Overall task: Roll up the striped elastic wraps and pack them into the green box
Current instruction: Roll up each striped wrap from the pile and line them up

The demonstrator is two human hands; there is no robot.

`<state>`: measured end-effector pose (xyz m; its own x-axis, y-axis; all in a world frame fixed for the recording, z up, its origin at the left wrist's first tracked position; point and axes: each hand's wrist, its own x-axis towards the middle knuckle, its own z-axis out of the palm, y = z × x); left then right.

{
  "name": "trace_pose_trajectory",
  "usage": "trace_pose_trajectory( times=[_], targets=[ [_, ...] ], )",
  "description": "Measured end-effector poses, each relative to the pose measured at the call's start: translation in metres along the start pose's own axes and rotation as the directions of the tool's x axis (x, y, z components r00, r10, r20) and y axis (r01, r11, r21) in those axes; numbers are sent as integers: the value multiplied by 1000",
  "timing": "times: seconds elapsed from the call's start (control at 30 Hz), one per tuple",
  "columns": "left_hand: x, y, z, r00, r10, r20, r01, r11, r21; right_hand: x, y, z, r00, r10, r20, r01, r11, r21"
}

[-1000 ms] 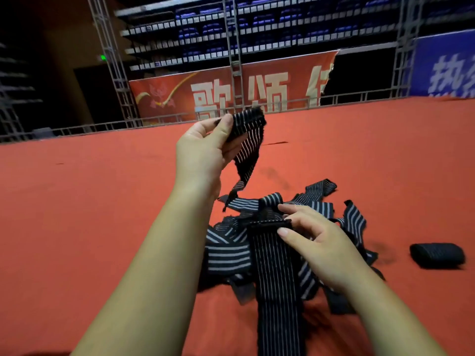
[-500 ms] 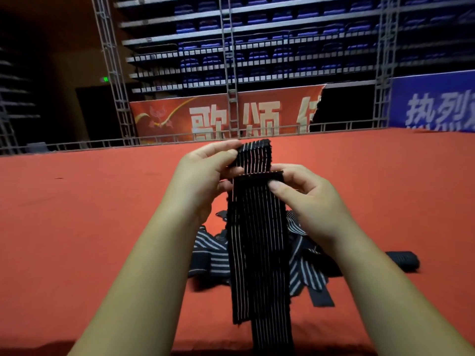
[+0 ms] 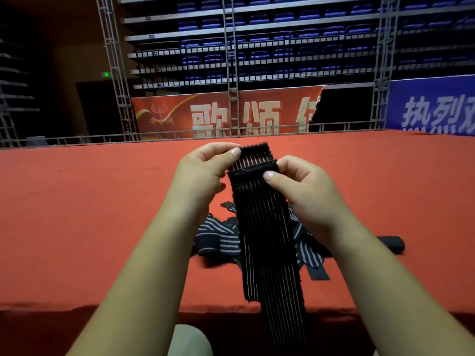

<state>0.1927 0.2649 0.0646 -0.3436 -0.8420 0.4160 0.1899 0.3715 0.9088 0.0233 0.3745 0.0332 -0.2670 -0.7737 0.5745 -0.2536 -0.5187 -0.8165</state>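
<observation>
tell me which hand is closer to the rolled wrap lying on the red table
Right. The right hand pinches the striped strip up and left of the rolled wrap; the left hand pinches it farther left.

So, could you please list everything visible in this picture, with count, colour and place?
held wrap: one, black with thin white stripes, raised between both hands, tail hanging past the table's near edge
loose wraps: tangled pile, count unclear, dark with white stripes, on the table behind the held wrap
rolled wrap: one, dark, on the table at right
table: one, red covering
red banner: one, centre back
blue banner: one, right back
seats: many, blue, stands behind
green box: not in view
left hand: pinches the held wrap's top edge
right hand: grips the held wrap just below
</observation>
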Motion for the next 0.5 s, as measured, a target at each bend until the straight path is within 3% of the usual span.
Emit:
trace_pose_trajectory(
  times=[0.13, 0.3, 0.5],
  targets=[
    [-6, 4, -9, 998, -67, 9, 67, 986, -149, -13, 0, 7, 998, 58, 15, -58, 998, -14],
    [-15, 1, -15, 991, -116, 60, 126, 972, -200, -21, 0, 7, 996, 79, 30, -80, 997, 22],
    [-25, -18, -6, 977, -150, 151, 189, 939, -288, -26, 14, 2, 990, 129, -49, -129, 992, 2]
  ],
)
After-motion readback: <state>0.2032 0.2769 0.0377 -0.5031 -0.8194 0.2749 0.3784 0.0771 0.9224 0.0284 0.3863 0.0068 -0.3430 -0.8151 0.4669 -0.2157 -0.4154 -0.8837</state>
